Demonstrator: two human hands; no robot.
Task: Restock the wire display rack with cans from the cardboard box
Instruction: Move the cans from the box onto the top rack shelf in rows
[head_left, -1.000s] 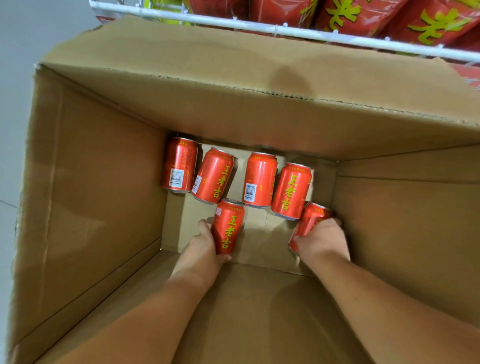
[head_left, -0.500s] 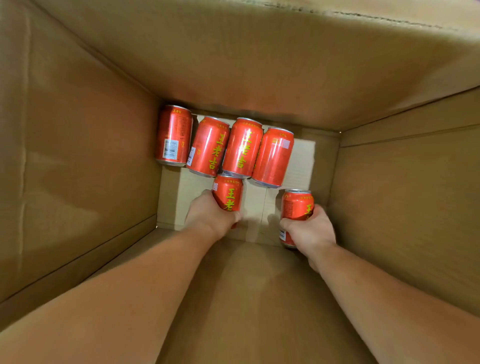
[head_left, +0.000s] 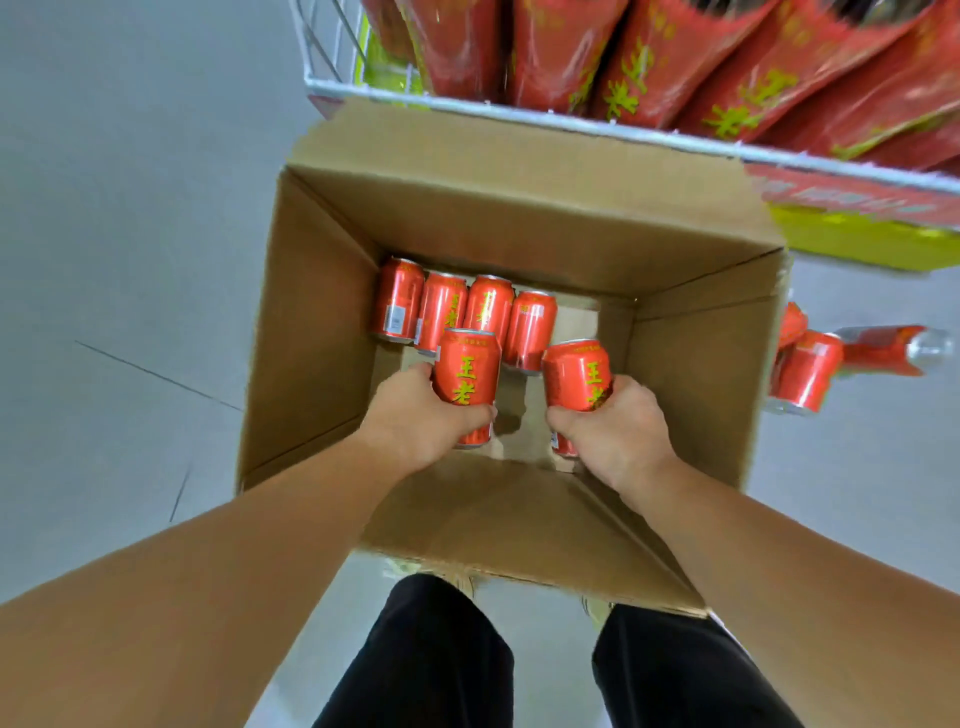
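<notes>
1. We grip one red can in each of our hands: the left hand (head_left: 415, 415) wraps around the left can (head_left: 466, 375), and the right hand (head_left: 615, 423) closes on the right can (head_left: 576, 376). Both are held upright by the lower body, likely so they can go straight onto the rack.
2. Both cans sit inside the mouth of the cardboard box (head_left: 311, 332), above its floor, so we judge this the lift-out step.
3. Four more cans (head_left: 462, 312) lie side by side against the far wall of the box; they wait to be taken.
4. The wire display rack (head_left: 571, 117) stands just beyond the box, already carrying red packs (head_left: 675, 57), whose tops are cut off by the frame edge.
5. Our fingers on the far side of each can are hidden, and the bases are partly covered by our palms.
6. Right of the box, loose cans (head_left: 808, 371) and a blurred bottle (head_left: 893, 348) lie on the floor (head_left: 130, 260); their number is hard to tell.
</notes>
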